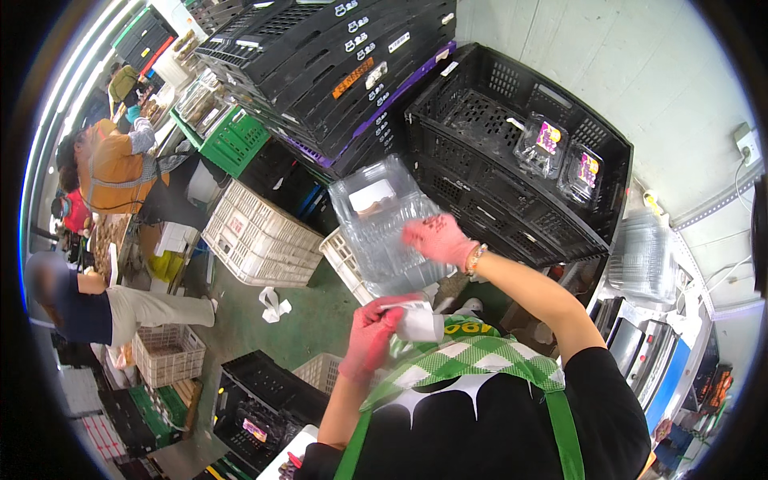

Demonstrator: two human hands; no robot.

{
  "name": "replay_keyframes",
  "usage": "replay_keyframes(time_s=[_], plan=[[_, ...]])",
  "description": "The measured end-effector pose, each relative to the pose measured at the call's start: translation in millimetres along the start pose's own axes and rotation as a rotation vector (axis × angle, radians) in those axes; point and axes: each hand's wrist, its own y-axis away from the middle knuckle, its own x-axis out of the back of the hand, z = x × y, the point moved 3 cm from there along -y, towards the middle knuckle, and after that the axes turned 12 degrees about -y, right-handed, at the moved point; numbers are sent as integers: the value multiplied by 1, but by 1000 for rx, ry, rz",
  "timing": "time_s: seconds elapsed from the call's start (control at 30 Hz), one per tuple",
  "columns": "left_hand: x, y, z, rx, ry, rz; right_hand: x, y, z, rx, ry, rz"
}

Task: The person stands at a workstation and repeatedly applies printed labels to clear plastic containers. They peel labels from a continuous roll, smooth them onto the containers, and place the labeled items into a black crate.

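Observation:
My left hand (371, 336), in a pink glove, is closed around a roll of white labels (418, 322) just in front of my green checked apron. Ahead of it stands a stack of clear plastic clamshell boxes (364, 248). The top box carries a white rectangular label (371, 196). Over the right part of this stack is my right hand (440, 240), also pink-gloved, with a beaded bracelet at the wrist. Its fingers are curled together and point left; what they hold, if anything, is hidden.
Black crates (320, 80) rise high ahead. To the right, another black crate (496, 144) holds two clear packs with coloured labels (548, 144). White crates (260, 232) stand on the green floor at left, near co-workers. More clear boxes (642, 256) are stacked far right.

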Motion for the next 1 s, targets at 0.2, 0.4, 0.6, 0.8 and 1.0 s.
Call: replay_keyframes(time_s=[0.2,0.4,0.6,0.8,1.0], plan=[[-10,-31,48,-100,-268,126,163,14,-43,-11,-177,381],[-78,-58,81,-307,-188,-66,228,73,-47,-419,-596,229],[-106,-73,77,-270,-117,-136,230,117,-37,-428,-574,321],[-120,-76,67,-260,-160,-222,234,145,-39,-444,-527,362],[-137,-83,57,-352,-448,-141,238,173,-54,-464,-603,483]])
